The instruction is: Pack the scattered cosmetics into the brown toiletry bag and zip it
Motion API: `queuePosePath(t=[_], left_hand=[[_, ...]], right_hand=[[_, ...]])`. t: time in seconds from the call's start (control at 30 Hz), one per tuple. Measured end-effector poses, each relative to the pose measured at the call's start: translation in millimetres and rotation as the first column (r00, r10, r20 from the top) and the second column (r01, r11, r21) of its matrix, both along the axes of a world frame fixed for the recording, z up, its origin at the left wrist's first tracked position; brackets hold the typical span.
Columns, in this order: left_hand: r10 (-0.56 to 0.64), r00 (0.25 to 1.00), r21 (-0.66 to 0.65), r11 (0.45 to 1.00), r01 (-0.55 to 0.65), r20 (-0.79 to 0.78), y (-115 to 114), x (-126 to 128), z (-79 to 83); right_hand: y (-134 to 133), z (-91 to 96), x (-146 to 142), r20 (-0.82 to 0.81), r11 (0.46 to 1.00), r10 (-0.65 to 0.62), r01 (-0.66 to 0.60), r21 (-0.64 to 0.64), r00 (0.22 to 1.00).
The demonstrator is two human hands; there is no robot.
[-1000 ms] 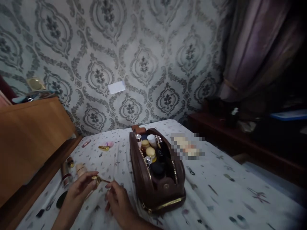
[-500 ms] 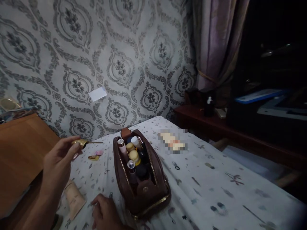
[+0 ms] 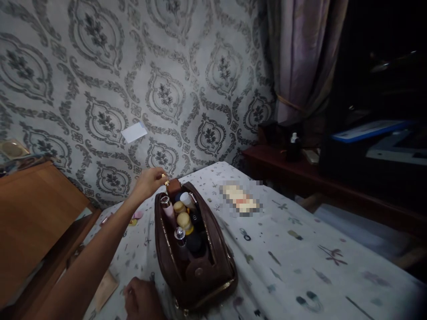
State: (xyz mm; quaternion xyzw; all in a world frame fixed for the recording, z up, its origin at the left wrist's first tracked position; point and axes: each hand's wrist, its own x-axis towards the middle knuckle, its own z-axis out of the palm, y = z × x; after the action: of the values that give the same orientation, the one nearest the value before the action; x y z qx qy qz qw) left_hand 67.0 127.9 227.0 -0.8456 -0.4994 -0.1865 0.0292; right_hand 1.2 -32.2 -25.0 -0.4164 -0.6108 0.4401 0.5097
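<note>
A brown cosmetic bag (image 3: 218, 249) lies unzipped, with several bottles and jars upright inside. Among them are a pink bottle with a silver cap (image 3: 168, 211), a yellow-lidded jar (image 3: 184, 221) and a white-capped container (image 3: 187, 200). Stretched to the bag's far end, my left hand (image 3: 151, 181) pinches a small gold-coloured piece (image 3: 165, 179) beside the brown leather tab (image 3: 174, 187). Whether that piece belongs to the bag is unclear. My right hand (image 3: 143, 298) rests curled on the cloth left of the bag, with nothing visible in it.
A peach tube (image 3: 107, 289) lies partly behind my left forearm. Small pink and gold items (image 3: 135, 218) sit on the patterned cloth (image 3: 276, 275). A blurred-out flat object (image 3: 240, 198) is right of the bag. Wooden furniture (image 3: 40, 200) borders the left; a dark red shelf (image 3: 273, 156) stands right.
My left hand has moved right and away from me, from above the small items to the bag's far end. The thin gold stick-like item it held no longer shows clearly. My right hand curled more.
</note>
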Motion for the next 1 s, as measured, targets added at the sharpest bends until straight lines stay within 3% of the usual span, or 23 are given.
queuePosePath(t=[0.23,0.47,0.63,1.0], left_hand=[[0.056,0.989,-0.034,0.998,-0.061,-0.139,6,1,-5.0],[-0.002,0.974,-0.045,0.999,-0.008,-0.225,1,3,-5.8],[-0.049,0.947,-0.084,0.996,0.024,-0.318,1,7,-6.5],[-0.022,0.856,-0.145,0.988,-0.062,-0.517,-2,28,-9.3]], right_hand=[[0,1.9,4,-0.038,0.998,0.059,-0.059,0.004,0.998],[0,2.6,4,-0.039,0.997,0.075,-0.075,0.006,0.996],[0,2.3,4,-0.046,0.998,0.069,-0.069,0.000,0.997],[-1,4.7,7,-0.041,0.996,0.095,-0.095,0.002,0.995]])
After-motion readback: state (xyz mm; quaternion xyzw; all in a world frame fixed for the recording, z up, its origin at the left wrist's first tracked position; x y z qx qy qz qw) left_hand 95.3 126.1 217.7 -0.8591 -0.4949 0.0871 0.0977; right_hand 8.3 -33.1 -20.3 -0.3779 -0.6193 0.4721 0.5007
